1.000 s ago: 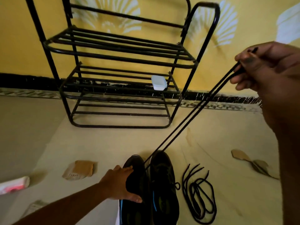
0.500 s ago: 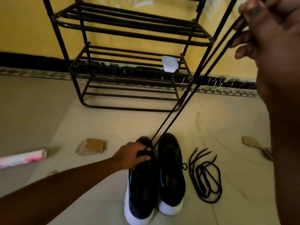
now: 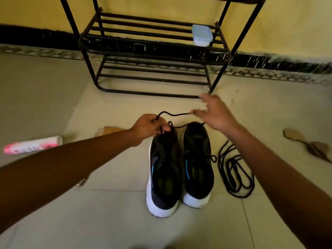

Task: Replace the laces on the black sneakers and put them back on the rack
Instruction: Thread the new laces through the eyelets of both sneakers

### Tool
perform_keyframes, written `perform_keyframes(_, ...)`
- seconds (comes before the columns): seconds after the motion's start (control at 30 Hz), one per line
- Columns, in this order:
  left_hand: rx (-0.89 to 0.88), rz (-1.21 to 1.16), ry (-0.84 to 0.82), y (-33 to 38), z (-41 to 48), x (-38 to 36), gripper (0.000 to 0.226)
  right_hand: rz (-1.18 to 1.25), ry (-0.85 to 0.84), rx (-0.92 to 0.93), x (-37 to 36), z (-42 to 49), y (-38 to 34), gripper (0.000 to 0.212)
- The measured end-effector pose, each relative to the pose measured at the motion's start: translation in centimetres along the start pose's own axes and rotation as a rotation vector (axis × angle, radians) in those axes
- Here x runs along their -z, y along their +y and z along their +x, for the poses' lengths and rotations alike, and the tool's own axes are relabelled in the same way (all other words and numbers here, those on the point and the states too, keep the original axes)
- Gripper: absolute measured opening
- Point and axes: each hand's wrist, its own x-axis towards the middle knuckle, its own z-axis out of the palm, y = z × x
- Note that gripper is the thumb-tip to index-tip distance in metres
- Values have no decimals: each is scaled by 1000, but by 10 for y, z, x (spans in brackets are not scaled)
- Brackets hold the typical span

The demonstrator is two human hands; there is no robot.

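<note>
Two black sneakers with white soles stand side by side on the floor, the left sneaker (image 3: pixel 164 169) and the right sneaker (image 3: pixel 197 162), toes toward the rack. My left hand (image 3: pixel 150 127) pinches a black lace (image 3: pixel 173 115) at the left sneaker's toe end. The lace runs in a slack curve across to my right hand (image 3: pixel 213 114), which pinches its other part above the right sneaker's toe, its other fingers spread. A loose coil of black laces (image 3: pixel 233 169) lies on the floor right of the sneakers. The black metal rack (image 3: pixel 154 51) stands just beyond.
A small white lidded box (image 3: pixel 202 35) sits on the rack's middle shelf. A pink and white tube (image 3: pixel 33 144) lies at the left. Brown paper scraps (image 3: pixel 309 143) lie at the right, and another scrap (image 3: pixel 107 130) lies behind my left wrist. A yellow wall backs the rack.
My right hand came down from high at the upper right to just above the sneakers, so the taut lace went slack. My left hand shifted from the sneaker's toe to pinching the lace.
</note>
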Motion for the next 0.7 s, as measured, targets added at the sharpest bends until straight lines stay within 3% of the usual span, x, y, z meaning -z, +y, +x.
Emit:
perform_keyframes(0.1,35,-53,12,1,1,3,22,-32,-154,70,-51,-16,9,25)
perform_keyframes(0.17,61,-94,22,-1,1,3,24,-38,-278,51,-79,-23,11,32)
perform_keyframes(0.23,83,-113,51,-2,-1,3,26,-88,-264,59,-100,-27,14,38)
perform_keyframes(0.4,142,-183,184,-12,-2,4,32,89,-147,75,-107,-15,19,14)
perform_keyframes(0.6,222,-287,273,-18,-7,9,31,101,-246,169,-103,-11,27,30)
perform_keyframes(0.7,241,-296,293,-19,-6,8,31,78,-239,224,-110,-11,27,26)
